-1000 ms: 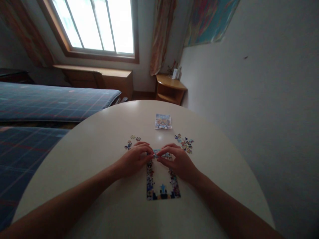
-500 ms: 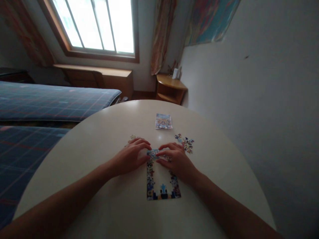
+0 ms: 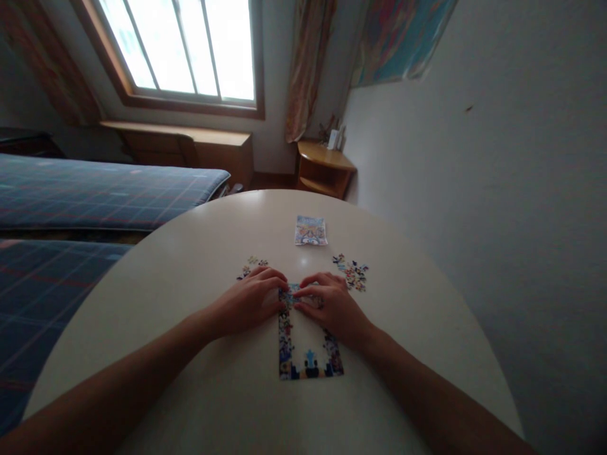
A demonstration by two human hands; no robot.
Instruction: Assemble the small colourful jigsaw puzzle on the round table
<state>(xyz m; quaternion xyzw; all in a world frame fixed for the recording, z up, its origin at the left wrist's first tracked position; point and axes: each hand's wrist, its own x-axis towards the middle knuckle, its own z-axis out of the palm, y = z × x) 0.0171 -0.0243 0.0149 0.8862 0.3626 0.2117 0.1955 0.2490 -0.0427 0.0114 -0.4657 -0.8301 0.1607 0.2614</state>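
Note:
A partly assembled jigsaw puzzle point(image 3: 286, 341) lies flat on the white table, its joined pieces forming a rectangular border around a bare middle. At its upper left corner my left hand point(image 3: 258, 296) grips the edge, thumb and bent fingers on the pieces. My right hand point(image 3: 332, 304) reaches over the upper right part, with thumb and curled fingertips closed down on pieces of the top row. Its palm hides part of the right side. Blue character pieces point(image 3: 310, 363) stick up from the bottom row into the middle.
Loose puzzle pieces point(image 3: 355, 275) lie in a heap beyond my right hand, and a smaller group point(image 3: 251, 260) sits beyond my left. A printed picture sheet point(image 3: 311, 231) rests farther back on the round table point(image 3: 213, 234). Left of it is a plaid mattress point(image 3: 95, 196); a wall stands at right.
My right hand's fingertips have shifted slightly left along the top row. My left hand has settled a little lower, uncovering more of the loose pieces behind it. The puzzle stays in place.

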